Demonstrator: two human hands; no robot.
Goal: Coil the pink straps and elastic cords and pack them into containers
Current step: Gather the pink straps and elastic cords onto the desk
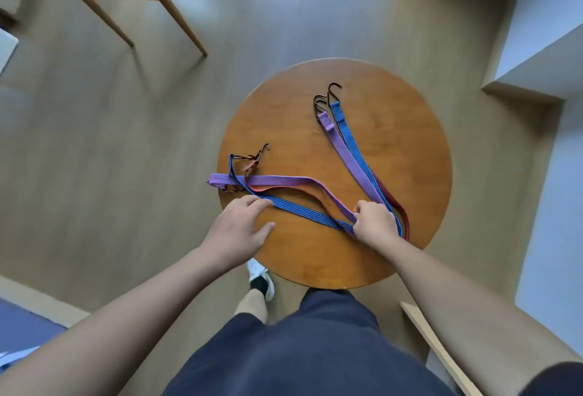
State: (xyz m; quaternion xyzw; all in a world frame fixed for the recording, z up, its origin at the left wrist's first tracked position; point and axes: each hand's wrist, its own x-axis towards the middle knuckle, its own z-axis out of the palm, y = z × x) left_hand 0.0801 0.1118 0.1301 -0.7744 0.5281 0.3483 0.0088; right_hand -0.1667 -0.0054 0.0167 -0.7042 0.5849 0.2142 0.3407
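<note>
Straps (284,180) sprawl uncoiled across bench (315,256); right hand (375,222) clamps their fold, near right; left hand (239,228) flat, fingers apart, pressing blue cord (309,214). We judge coiling barely started; next, draw hooked ends in.

Glossy wooden table (394,155), ribbed woven straps (303,211)

The right hand (375,222) hides where the straps (345,152) bend, seemingly pinched.

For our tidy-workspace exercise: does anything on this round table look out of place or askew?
The pink strap overhangs the table edge on the left, and the blue strap crosses it near the hooks.
</note>
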